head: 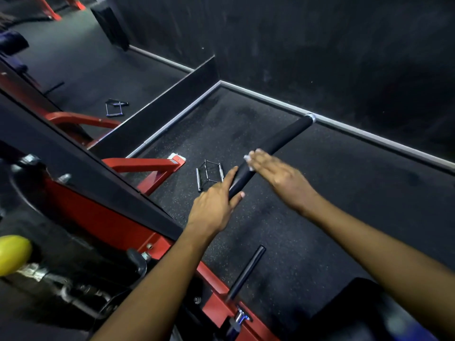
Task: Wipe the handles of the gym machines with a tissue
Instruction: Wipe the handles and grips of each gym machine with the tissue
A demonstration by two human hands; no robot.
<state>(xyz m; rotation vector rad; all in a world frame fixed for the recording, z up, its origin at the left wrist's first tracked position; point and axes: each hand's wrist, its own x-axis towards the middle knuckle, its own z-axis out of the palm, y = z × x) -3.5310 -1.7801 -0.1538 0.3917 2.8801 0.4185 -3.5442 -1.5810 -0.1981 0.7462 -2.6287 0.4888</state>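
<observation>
We count one red machine frame (118, 225) running along the left, with a mirror (73, 77) above it that repeats a red leg and a cable grip. From it one long black padded handle (275, 153) reaches out over the floor toward the wall, capped in metal at its far end. A second, shorter black bar (246, 273) juts from the frame nearer us.

We see two bare hands on the long handle. The left hand (214, 205) grips its near end, thumb on one side and fingers wrapped over the other. The right hand (275, 173) lies flat and blurred across the middle of the handle, fingers straight, pressing one white tissue (247, 159) onto the padding; only a crumpled edge of the tissue shows past the fingertips.

One metal cable grip (209, 174) lies on the floor beside the frame's red foot, just left of the handle. One yellow ball-shaped knob (12, 254) sits at the left edge.

The floor (344, 193) is dark speckled rubber, edged with a pale skirting strip (369, 136) under black walls (320, 45).
</observation>
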